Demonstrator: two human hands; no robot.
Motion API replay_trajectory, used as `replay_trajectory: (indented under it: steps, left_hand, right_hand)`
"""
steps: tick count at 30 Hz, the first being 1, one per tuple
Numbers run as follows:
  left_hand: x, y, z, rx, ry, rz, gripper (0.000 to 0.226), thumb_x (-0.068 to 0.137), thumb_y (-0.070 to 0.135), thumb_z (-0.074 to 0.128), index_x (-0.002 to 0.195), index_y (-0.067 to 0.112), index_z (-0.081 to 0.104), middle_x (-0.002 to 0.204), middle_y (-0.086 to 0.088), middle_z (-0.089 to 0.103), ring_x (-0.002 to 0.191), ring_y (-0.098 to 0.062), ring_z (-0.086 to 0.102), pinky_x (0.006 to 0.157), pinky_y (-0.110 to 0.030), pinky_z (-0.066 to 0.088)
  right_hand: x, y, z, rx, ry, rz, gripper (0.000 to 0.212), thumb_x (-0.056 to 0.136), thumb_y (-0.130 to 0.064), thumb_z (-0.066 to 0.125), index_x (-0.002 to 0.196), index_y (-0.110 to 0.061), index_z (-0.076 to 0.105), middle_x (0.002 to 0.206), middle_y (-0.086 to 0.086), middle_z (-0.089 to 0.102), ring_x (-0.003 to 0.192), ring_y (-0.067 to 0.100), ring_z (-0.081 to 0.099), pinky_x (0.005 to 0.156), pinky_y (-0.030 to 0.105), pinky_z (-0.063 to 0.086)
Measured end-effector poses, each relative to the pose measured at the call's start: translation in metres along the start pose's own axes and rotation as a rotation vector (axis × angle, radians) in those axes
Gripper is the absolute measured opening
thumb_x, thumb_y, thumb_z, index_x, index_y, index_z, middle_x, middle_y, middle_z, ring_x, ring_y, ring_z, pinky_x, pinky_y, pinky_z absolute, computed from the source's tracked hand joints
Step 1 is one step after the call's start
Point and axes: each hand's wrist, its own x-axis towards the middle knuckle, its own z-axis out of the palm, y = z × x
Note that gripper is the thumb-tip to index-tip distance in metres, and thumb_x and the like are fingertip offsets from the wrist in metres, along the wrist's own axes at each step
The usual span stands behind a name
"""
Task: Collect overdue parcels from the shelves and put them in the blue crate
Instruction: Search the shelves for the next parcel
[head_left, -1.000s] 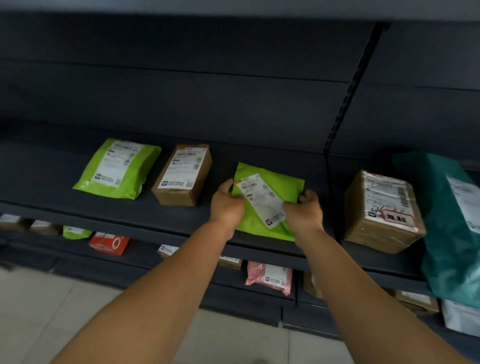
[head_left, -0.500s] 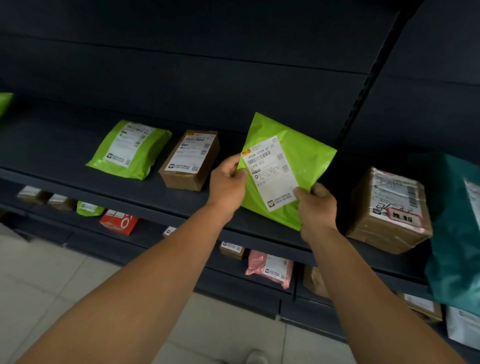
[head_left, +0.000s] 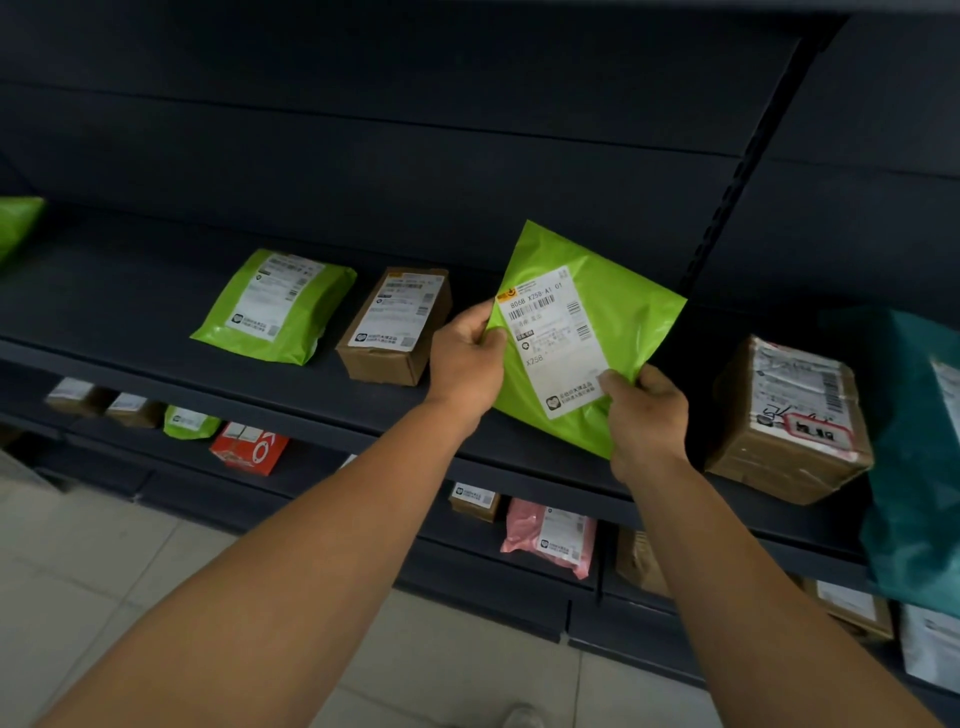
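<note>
A person stands at dark shelves, both bare arms reaching forward. The left hand (head_left: 467, 358) pinches the left edge of a green mailer (head_left: 613, 332), and the right hand (head_left: 644, 410) grips its near right corner, thumb on the white label (head_left: 553, 338). A second ago this mailer lay flat on the middle shelf (head_left: 156, 317); now it is lifted clear and tilted up, label facing the viewer, with the code "X258" readable. This looks like a check of whether it is overdue. Left on the shelf are another green mailer (head_left: 275, 306) and a small box (head_left: 395, 327) to the left, and a taped box (head_left: 789, 421) to the right. More parcels, among them a pink bag (head_left: 550, 535), lie on the shelf below. No blue crate is in view, so the drop-off is not yet done.
</note>
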Motion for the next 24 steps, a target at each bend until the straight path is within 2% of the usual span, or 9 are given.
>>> replay_trajectory:
  steps: [5,8,11,15,16,18,20,22,24]
  left_hand:
    - [0.001,0.003,0.003,0.049,0.000,-0.020,0.035,0.096,0.000,0.047,0.120,0.018,0.065,0.096,0.016,0.066,0.090,0.002,0.063,0.072,-0.010,0.050]
    - [0.002,0.004,0.004,0.136,-0.015,-0.077,0.040,0.096,0.008,0.050,0.135,0.018,0.053,0.117,0.006,0.063,0.110,-0.011,0.060,0.084,-0.019,0.049]
    - [0.001,0.007,0.005,0.217,-0.040,-0.146,0.058,0.096,0.013,0.054,0.150,0.017,0.030,0.144,0.000,0.046,0.127,-0.015,0.048,0.095,-0.021,0.041]
    - [-0.002,0.010,0.009,0.251,-0.107,-0.164,0.058,0.099,0.015,0.050,0.151,0.019,0.025,0.149,0.001,0.040,0.128,-0.012,0.045,0.090,-0.017,0.038]
    - [-0.003,0.011,0.010,0.258,-0.119,-0.164,0.057,0.099,0.015,0.048,0.151,0.020,0.025,0.149,0.001,0.040,0.127,-0.013,0.045,0.090,-0.018,0.038]
    - [-0.004,0.013,0.012,0.291,-0.137,-0.156,0.057,0.100,0.018,0.047,0.152,0.022,0.023,0.151,0.000,0.038,0.130,-0.016,0.045,0.094,-0.021,0.039]
    - [-0.005,0.014,0.015,0.320,-0.146,-0.142,0.057,0.100,0.020,0.047,0.152,0.022,0.023,0.153,-0.001,0.034,0.135,-0.019,0.041,0.098,-0.021,0.036]
    - [-0.007,0.016,0.017,0.314,-0.163,-0.135,0.057,0.100,0.021,0.046,0.152,0.021,0.022,0.155,-0.001,0.030,0.138,-0.018,0.037,0.098,-0.019,0.032]
    - [-0.010,0.019,0.022,0.289,-0.190,-0.129,0.056,0.101,0.023,0.045,0.152,0.022,0.022,0.156,0.000,0.029,0.138,-0.018,0.035,0.097,-0.019,0.031]
  right_hand:
    - [0.004,0.000,-0.001,-0.018,0.009,0.015,0.019,0.091,-0.007,0.061,0.074,-0.016,0.060,0.074,-0.002,0.064,0.072,0.017,0.059,0.070,0.030,0.049]
    - [0.009,-0.002,0.002,-0.062,0.022,0.033,0.016,0.089,-0.006,0.061,0.077,-0.015,0.061,0.076,0.000,0.065,0.072,0.018,0.060,0.066,0.028,0.047]
    - [0.017,-0.004,0.006,-0.159,0.018,0.033,0.010,0.087,-0.006,0.062,0.087,-0.016,0.062,0.090,0.006,0.068,0.076,0.020,0.061,0.063,0.026,0.046]
    - [0.022,-0.012,0.009,-0.248,-0.023,0.030,0.022,0.090,-0.004,0.055,0.109,-0.014,0.059,0.101,0.005,0.065,0.081,0.020,0.059,0.056,0.023,0.041]
    - [0.022,-0.014,0.008,-0.255,-0.030,0.033,0.027,0.091,-0.005,0.053,0.116,-0.014,0.057,0.105,0.005,0.064,0.087,0.022,0.060,0.059,0.023,0.041]
    - [0.021,-0.015,0.005,-0.280,-0.047,0.037,0.045,0.093,-0.008,0.050,0.138,-0.016,0.046,0.121,0.003,0.060,0.103,0.025,0.059,0.073,0.026,0.044]
    - [0.018,-0.017,0.001,-0.281,-0.068,0.049,0.062,0.097,-0.012,0.048,0.153,-0.019,0.024,0.139,0.004,0.051,0.119,0.027,0.054,0.084,0.027,0.042]
    - [0.013,-0.021,-0.003,-0.258,-0.079,0.051,0.066,0.100,-0.015,0.047,0.156,-0.020,0.012,0.151,0.005,0.039,0.129,0.027,0.047,0.086,0.026,0.038]
    - [0.008,-0.028,-0.007,-0.249,-0.061,0.032,0.064,0.102,-0.019,0.046,0.156,-0.020,0.012,0.155,0.004,0.034,0.131,0.025,0.045,0.086,0.024,0.035]
